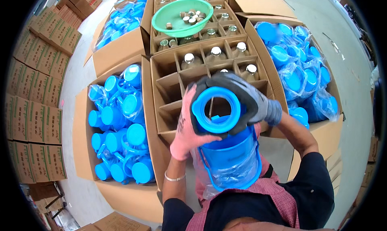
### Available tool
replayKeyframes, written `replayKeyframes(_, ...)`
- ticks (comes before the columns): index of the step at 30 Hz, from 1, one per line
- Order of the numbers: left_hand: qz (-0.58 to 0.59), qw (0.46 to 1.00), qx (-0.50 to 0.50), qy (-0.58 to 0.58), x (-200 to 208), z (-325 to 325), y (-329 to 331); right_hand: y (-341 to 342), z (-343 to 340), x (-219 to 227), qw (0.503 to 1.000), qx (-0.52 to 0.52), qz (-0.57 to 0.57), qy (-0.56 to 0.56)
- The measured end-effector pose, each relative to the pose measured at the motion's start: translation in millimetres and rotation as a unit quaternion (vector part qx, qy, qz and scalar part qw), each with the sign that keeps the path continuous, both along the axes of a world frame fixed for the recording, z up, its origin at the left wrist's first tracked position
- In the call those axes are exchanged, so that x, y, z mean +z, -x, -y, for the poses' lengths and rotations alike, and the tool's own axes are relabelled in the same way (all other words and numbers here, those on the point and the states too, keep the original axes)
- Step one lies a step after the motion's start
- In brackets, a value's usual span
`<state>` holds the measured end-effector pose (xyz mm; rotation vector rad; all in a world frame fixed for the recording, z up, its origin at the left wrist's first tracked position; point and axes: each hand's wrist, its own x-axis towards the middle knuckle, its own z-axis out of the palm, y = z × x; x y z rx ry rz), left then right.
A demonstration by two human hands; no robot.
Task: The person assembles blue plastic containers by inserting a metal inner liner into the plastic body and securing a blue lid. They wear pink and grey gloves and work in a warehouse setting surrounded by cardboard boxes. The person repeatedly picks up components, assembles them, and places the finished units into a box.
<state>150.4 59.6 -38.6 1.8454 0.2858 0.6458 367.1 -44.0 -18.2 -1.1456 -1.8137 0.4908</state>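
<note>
Both my gloved hands grip a round blue plastic collar (197, 110) with an open middle. My left hand (186, 128), in a pink glove with a dark palm, closes on its left side. On the opposite side, my right hand (252, 98) curls round it in a grey-blue and dark glove. Just below the collar, a blue jug-like casing (229, 146) with a handle leans against my body, partly wrapped in clear film. Whether the collar touches the casing is hard to tell. My fingertips beneath the collar are hidden.
Ahead stands a divided cardboard box (163, 91) with white-capped bottles (189, 60). Behind it, a green basin (161, 19) holds small stoppers. Boxes of blue lidded jugs flank it, left (115, 140) and right (292, 79). Stacked cartons (38, 118) line the left side.
</note>
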Motion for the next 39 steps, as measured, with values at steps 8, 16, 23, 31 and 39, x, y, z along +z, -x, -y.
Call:
replayKeyframes(8,-0.067,0.961,0.241,-0.116,-93.9,-53.0,9.0,-43.7,-126.7,-62.1,0.990,0.033,0.128,0.041)
replayKeyframes(16,-0.162,0.937,0.260,-0.166,-140.7,-60.6,17.0,-80.6,-298.3,-229.2,0.897,-0.266,0.234,0.263)
replayKeyframes(23,-0.214,0.898,0.351,-0.158,-147.8,-53.5,9.6,-74.0,-306.6,-258.0,0.925,-0.271,0.175,0.202)
replayKeyframes(31,-0.202,0.905,0.322,-0.190,-145.3,-58.3,14.0,-96.4,-255.0,-110.4,0.951,-0.281,0.019,-0.127)
replayKeyframes(39,-0.046,0.897,0.439,0.007,-102.3,-36.0,56.8,-99.8,-127.4,55.8,0.911,-0.144,-0.315,-0.224)
